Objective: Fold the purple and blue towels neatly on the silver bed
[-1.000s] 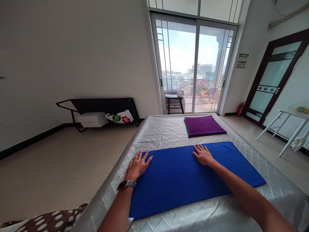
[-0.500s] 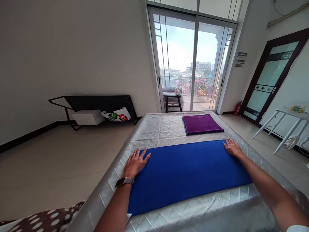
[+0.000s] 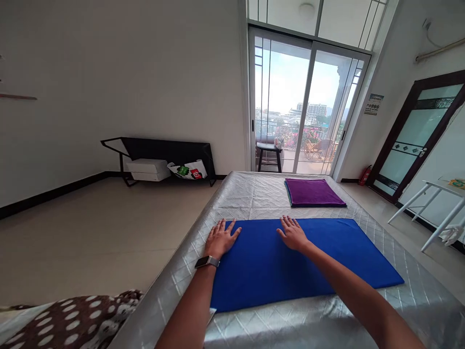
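I had the left hand point(image 3: 221, 239) palm down at the far left corner of the blue cloth point(image 3: 265, 271), fingers fanned, straddling the cloth's left edge with the thumb over the blue. A watch point(image 3: 207, 261) circled that wrist. My right hand point(image 3: 293, 234) was flat too, fingers extended, near the middle of the cloth's far edge; from my end I couldn't tell how firmly it pressed.

The cloth lay smooth across the mattress point(image 3: 238, 196), most of it to the right of the left hand and on the near side of both. A white tag point(image 3: 212, 314) stuck out at its near left corner. For moving, I had a narrow strip of quilting along the mattress's left edge, more room past the cloth's right edge, and a band between its far edge and the purple pile point(image 3: 314, 192), which sat toward the mattress's far right corner.

Off the left edge, floor point(image 3: 138, 223) stretched to the wall, with a spotted blanket point(image 3: 72, 320) by the near left corner. Against that wall, a black frame point(image 3: 163, 148) held white boxes point(image 3: 147, 169) and a printed bag point(image 3: 189, 170), their contents hidden from me. Off the right side, a white table point(image 3: 441, 185) carried a packet point(image 3: 457, 183).
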